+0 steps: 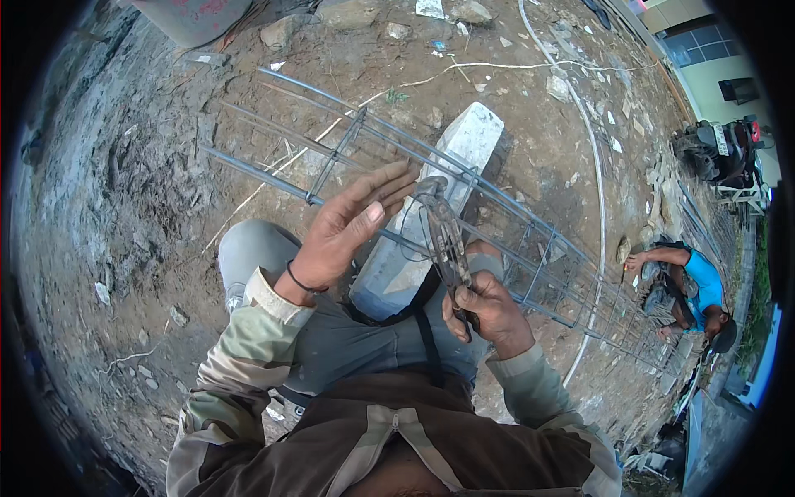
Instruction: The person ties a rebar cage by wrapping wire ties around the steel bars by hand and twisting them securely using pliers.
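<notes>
My right hand grips a pair of worn metal end-cutting pincers by the handles, with the jaws pointing away from me. My left hand is held out beside the pincers' head, its fingers stretched and thumb apart, with nothing visible in it. Beneath both hands runs a long rebar cage, its bars joined by square stirrups. Thin binding wire loops by the near bar close to the pincers; where its ends go is unclear. A pale concrete post lies crosswise under the cage, its near end between my legs.
A person in a blue shirt crouches by the cage's far right end. A pale hose crosses the dirt on the right. Stones and a large tub stand at the top. A motorcycle is parked at right.
</notes>
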Demonstrator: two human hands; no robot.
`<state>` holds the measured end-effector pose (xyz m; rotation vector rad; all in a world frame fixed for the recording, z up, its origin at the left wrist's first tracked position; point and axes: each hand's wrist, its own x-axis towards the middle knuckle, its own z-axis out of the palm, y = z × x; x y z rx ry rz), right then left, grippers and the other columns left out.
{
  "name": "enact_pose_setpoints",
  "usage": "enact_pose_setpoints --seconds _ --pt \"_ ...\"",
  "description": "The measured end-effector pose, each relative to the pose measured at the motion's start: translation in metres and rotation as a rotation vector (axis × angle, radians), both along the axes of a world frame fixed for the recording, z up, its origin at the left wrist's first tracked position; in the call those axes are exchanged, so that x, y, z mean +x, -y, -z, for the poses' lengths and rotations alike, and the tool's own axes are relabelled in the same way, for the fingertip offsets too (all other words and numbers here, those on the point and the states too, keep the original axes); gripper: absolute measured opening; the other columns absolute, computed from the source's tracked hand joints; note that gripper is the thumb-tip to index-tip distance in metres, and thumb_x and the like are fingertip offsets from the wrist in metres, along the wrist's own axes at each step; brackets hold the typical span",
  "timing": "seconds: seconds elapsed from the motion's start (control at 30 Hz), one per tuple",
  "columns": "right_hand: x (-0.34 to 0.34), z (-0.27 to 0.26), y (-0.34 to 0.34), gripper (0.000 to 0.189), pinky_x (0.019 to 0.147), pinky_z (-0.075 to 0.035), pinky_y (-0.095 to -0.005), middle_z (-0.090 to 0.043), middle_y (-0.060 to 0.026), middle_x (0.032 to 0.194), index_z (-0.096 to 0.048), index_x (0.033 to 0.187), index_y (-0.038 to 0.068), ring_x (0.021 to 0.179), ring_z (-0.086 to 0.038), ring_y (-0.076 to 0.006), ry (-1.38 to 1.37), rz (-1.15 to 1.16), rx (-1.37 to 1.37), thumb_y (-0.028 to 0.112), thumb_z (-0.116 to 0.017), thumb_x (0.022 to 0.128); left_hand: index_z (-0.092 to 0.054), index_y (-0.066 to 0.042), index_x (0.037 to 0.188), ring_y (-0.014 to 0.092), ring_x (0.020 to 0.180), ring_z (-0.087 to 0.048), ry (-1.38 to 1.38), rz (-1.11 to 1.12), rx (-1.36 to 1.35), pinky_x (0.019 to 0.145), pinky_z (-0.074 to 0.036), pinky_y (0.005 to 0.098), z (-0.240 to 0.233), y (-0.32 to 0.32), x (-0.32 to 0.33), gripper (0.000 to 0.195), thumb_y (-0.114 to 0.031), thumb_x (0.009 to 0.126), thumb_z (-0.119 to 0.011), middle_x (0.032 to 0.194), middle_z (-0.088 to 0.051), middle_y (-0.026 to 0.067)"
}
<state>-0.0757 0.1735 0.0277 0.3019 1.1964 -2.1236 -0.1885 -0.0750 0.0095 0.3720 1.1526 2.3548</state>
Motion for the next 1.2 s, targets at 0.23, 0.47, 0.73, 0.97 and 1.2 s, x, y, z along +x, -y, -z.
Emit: enact_pose_setpoints --seconds 0.23,0.47,0.73,0.97,1.2 --pt "0.102 0.048 0.036 0.037 0.054 -0.05 -0.0282 -0.068 -0.0113 0.076 -0.069 0.081 -0.003 0.058 -0.063 -0.0169 0.202 -0.076 0.032 0.031 -0.065 0.098 -0.043 0.003 0.144 0.017 0.112 -0.059 0.017 -0.14 -0.305 0.098 -0.046 0.0333 0.045 0.009 0.141 0.056 -0.019 0.097 -0.066 0.12 -0.061 0.0113" --pt "0.098 0.025 0.035 0.043 0.089 -0.057 -0.0402 -0.071 -0.0236 0.101 -0.053 0.129 -0.005 0.099 -0.071 -0.0314 0.334 -0.05 -0.111 0.023 -0.063 0.098 -0.067 0.001 0.107 0.009 0.053 -0.057 -0.01 -0.549 -0.978 0.05 -0.046 0.0282 0.065 0.019 0.159 0.022 -0.017 0.104 -0.053 0.059 -0.055 0.0047" --pt "0.082 0.029 -0.002 0.06 0.077 -0.051 -0.0461 -0.067 -0.0231 0.106 -0.046 0.148 0.014 0.091 -0.067 -0.037 -0.478 -0.563 1.181 0.021 -0.066 0.093 -0.065 -0.001 0.119 0.005 0.061 -0.048 0.113 -0.754 -0.537 0.057 -0.05 0.0247 0.06 0.047 0.15 0.03 -0.023 0.107 -0.049 0.07 -0.05 -0.002" --pt "0.09 0.09 0.028 0.061 0.08 -0.048 -0.0462 -0.055 -0.0174 0.101 -0.051 0.145 0.015 0.092 -0.057 -0.0373 -0.92 -0.309 1.682 0.025 -0.07 0.088 -0.055 0.005 0.133 0.006 0.06 -0.047 0.129 -0.507 -0.35 0.069 -0.056 0.0276 0.021 0.056 0.143 0.043 -0.028 0.107 -0.048 0.071 -0.051 -0.0014" --pt "0.084 0.105 0.049 0.055 0.092 -0.043 -0.0461 -0.054 -0.019 0.109 -0.058 0.136 0.004 0.105 -0.052 -0.0377 -0.901 -0.217 1.593 0.018 -0.072 0.085 -0.059 0.002 0.122 0.011 0.068 -0.057 0.267 -0.397 -0.005 0.085 -0.055 0.0354 0.031 0.056 0.156 0.038 -0.031 0.105 -0.05 0.076 -0.057 0.0012"
